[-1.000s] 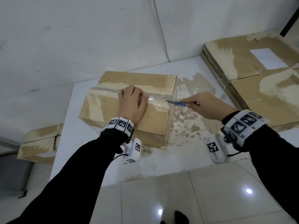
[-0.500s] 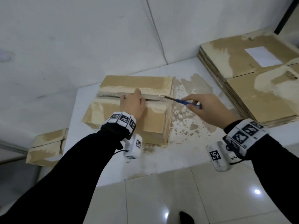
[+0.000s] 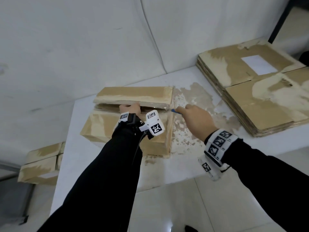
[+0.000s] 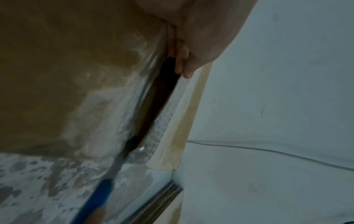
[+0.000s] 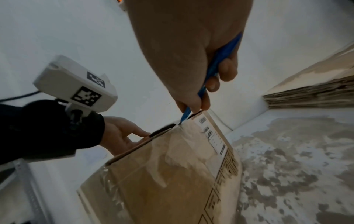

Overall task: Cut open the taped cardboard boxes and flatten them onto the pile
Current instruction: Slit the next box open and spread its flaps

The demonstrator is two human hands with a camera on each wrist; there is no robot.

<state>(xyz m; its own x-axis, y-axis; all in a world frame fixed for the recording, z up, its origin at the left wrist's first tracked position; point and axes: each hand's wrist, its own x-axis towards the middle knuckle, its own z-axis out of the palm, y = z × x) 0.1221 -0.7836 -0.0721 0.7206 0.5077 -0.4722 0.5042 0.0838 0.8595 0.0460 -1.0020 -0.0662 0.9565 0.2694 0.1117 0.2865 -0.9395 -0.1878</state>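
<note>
Box (image 3: 127,131) sat on table (image 3: 167,168) w/ top seam split. Far flap edge was gripped by left hand (image 3: 131,108); blue knife (image 5: 214,69) was held in right hand (image 3: 197,121), tip at seam's right end.

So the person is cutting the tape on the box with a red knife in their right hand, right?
Almost. The knife is blue, not red; the right wrist view shows its blue handle plainly. The rest holds: the right hand holds it with the blade at the tape on the end of the cardboard box, while the left hand lifts a top flap.
</note>
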